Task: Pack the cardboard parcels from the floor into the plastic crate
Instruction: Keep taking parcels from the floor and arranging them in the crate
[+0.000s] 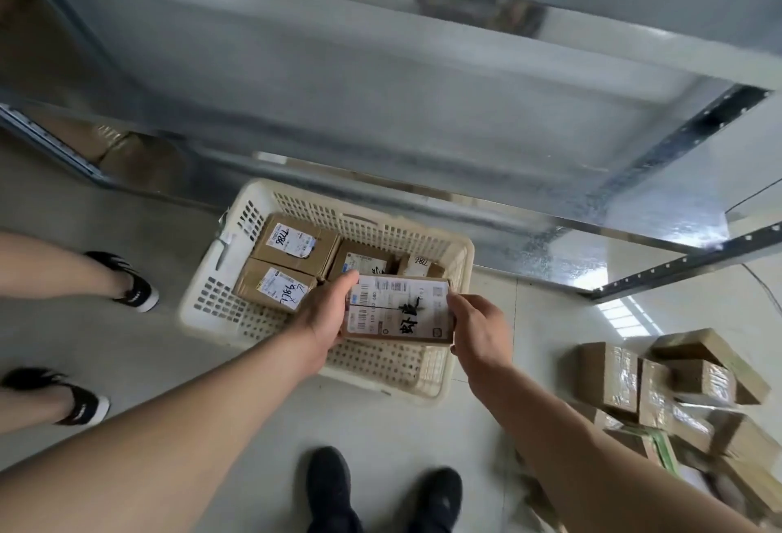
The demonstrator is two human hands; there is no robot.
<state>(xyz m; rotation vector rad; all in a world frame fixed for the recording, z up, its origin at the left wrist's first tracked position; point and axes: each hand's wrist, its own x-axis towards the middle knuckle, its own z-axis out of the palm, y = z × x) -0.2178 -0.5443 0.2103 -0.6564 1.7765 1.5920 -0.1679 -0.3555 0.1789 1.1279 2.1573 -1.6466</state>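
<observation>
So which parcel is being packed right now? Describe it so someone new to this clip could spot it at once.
Find the cream plastic crate on the floor below the metal shelving. Over its near right part, the left hand and right hand hold one parcel by its ends. Unlike the parcels lying inside, it is in the hands, and its large white label bears bold black handwritten characters.

- One plastic crate (211, 312)
- Four parcels (292, 242) inside it
- One labelled parcel (400, 310) held above
- One loose pile (677, 397) on the floor, uncountable
- Four shoes (135, 291)
</observation>
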